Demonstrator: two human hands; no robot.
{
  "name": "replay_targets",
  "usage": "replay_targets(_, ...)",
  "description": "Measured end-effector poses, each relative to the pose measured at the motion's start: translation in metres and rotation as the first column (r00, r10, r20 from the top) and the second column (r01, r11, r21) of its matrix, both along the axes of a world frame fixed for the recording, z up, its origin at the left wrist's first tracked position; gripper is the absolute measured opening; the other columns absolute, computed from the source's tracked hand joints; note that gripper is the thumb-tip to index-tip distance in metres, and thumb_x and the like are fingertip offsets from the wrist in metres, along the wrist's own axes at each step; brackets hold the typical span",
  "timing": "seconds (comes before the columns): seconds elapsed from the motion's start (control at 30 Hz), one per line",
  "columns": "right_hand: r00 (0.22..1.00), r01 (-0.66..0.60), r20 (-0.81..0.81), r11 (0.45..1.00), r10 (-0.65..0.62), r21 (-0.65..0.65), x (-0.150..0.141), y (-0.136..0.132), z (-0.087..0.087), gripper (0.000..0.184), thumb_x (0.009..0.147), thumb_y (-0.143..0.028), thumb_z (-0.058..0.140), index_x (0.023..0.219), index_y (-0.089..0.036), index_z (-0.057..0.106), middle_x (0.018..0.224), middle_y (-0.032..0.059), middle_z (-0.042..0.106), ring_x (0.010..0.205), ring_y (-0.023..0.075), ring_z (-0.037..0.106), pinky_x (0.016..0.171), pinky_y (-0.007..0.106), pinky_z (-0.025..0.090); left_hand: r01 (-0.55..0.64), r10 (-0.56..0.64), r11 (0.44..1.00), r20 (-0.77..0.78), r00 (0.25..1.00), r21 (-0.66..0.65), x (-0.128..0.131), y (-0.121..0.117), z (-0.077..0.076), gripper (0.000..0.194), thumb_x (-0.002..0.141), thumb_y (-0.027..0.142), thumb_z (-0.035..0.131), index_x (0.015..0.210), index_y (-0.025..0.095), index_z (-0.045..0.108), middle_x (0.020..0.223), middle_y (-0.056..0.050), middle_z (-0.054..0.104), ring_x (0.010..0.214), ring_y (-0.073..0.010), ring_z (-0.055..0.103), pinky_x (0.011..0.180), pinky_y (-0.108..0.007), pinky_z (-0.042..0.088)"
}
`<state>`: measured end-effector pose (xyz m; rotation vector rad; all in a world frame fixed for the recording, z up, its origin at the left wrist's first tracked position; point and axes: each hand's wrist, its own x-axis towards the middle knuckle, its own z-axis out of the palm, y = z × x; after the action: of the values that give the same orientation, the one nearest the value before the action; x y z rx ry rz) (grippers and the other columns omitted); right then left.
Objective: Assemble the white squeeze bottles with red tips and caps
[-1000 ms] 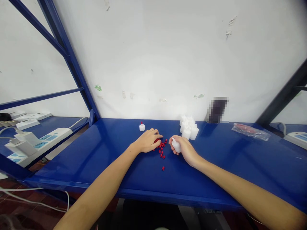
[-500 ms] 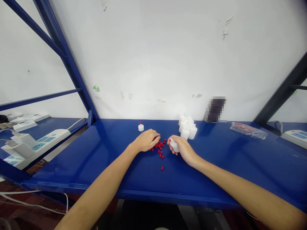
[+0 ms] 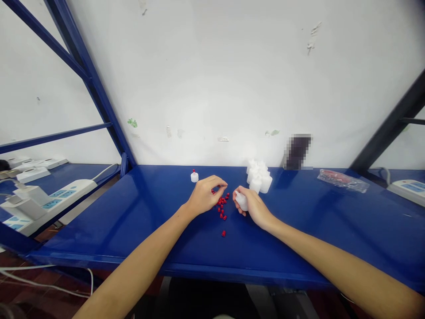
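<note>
My right hand [image 3: 251, 204] is wrapped round a small white plastic bottle [image 3: 241, 201], whose top tilts toward the left. My left hand [image 3: 206, 195] hovers over a loose pile of small red caps [image 3: 222, 202], with thumb and fingers drawn together in a pinch. What sits between those fingertips, if anything, is too small to make out, and the hand hides part of the pile. One red cap [image 3: 223, 233] lies apart, nearer the table's front edge. Behind my left hand a white bottle [image 3: 194, 177] stands upright with a red cap on top.
A cluster of white bottles [image 3: 260, 176] stands just beyond my right hand. Farther right lies a clear plastic bag [image 3: 343, 180] with something red inside. A dark pixelated object [image 3: 298, 152] leans on the wall. White power strips [image 3: 63, 195] lie at the left, by the blue frame [image 3: 99, 95].
My left hand has lifted a little and shifted right, its fingertips coming closer to the bottle. My right hand keeps its hold on the bottle in nearly the same place.
</note>
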<state>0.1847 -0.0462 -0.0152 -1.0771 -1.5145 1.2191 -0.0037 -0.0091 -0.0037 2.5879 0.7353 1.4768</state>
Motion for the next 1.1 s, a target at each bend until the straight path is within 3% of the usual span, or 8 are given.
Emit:
replay_targets(0.17, 0.993, -0.043, 0.116, 0.971, 0.016, 0.234, 0.005, -0.007, 0.005, 0.027, 0.096, -0.038, 0.039, 0.078, -0.021, 0.05, 0.062, -0.004, 0.052, 0.049, 0.0116, 0.049, 0.051, 0.025, 0.039, 0.082, -0.085, 0.996, -0.077, 0.993, -0.033, 0.011, -0.021, 0.005, 0.023, 0.094, 0.013, 0.043, 0.105, 0.018, 0.063, 0.098, -0.007, 0.061, 0.086, -0.0153, 0.059, 0.078, -0.029, 0.05)
replay_targets(0.3, 0.997, -0.043, 0.072, 0.975, 0.028, 0.219, 0.006, -0.01, 0.008, 0.017, 0.094, -0.03, 0.037, 0.083, -0.022, 0.047, 0.059, -0.0054, 0.051, 0.047, 0.012, 0.046, 0.047, 0.025, 0.036, 0.107, -0.116, 0.992, -0.133, 0.984, -0.074, 0.012, -0.029, 0.006, 0.025, 0.097, 0.013, 0.033, 0.109, 0.017, 0.054, 0.097, -0.007, 0.058, 0.085, -0.0163, 0.056, 0.079, -0.031, 0.048)
replay_targets(0.53, 0.99, -0.076, 0.132, 0.957, 0.04, 0.278, 0.005, -0.009, 0.004, 0.027, 0.098, -0.033, 0.032, 0.084, -0.02, 0.053, 0.063, -0.0028, 0.052, 0.053, 0.0134, 0.049, 0.053, 0.027, 0.038, 0.138, -0.152, 0.984, -0.125, 0.981, -0.113, 0.014, -0.03, 0.002, 0.016, 0.102, 0.02, 0.029, 0.108, 0.019, 0.044, 0.09, -0.004, 0.057, 0.075, -0.0143, 0.055, 0.072, -0.028, 0.047)
replay_targets(0.8, 0.979, -0.113, 0.195, 0.956, 0.061, 0.27, 0.007, -0.008, 0.001, 0.033, 0.099, -0.037, 0.032, 0.085, -0.019, 0.057, 0.066, -0.0005, 0.054, 0.058, 0.0148, 0.049, 0.057, 0.028, 0.037, 0.144, -0.164, 0.981, -0.163, 0.973, -0.127, 0.014, -0.029, -0.001, 0.019, 0.1, 0.019, 0.028, 0.11, 0.019, 0.045, 0.092, -0.006, 0.061, 0.078, -0.0155, 0.06, 0.073, -0.029, 0.049)
replay_targets(1.1, 0.96, -0.099, 0.278, 0.949, 0.013, 0.299, 0.004, -0.012, 0.005, 0.029, 0.094, -0.023, 0.031, 0.075, -0.019, 0.053, 0.065, -0.0009, 0.054, 0.06, 0.0151, 0.049, 0.06, 0.028, 0.036, 0.143, -0.166, 0.98, -0.178, 0.97, -0.138, 0.016, -0.029, -0.005, 0.023, 0.101, 0.019, 0.028, 0.115, 0.018, 0.046, 0.092, -0.006, 0.063, 0.08, -0.0162, 0.061, 0.076, -0.029, 0.05)
